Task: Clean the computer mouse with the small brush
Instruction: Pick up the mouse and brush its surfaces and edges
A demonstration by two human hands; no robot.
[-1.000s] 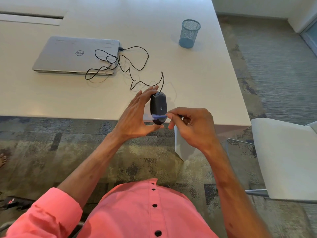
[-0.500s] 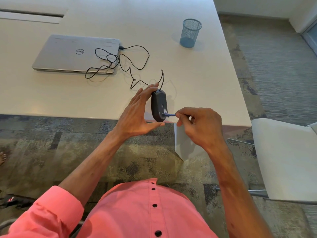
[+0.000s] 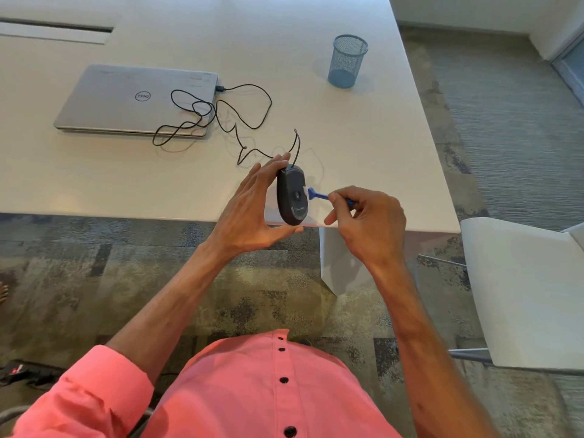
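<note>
Left hand [image 3: 249, 216] grips mouse [image 3: 292, 197] w/ thumb & fingers; right hand [image 3: 369, 222] pinches small brush [image 3: 319, 195], head at its side.

White table [image 3: 347, 137] carries closed laptop [image 3: 136, 99], black mouse cable [image 3: 221, 89], blue mesh cup [image 3: 347, 63].

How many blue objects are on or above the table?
2. The small brush, pinched in the right hand, its head beside the mouse; the mesh pen cup standing on the table, far right. Nothing suggests hidden ones.
</note>
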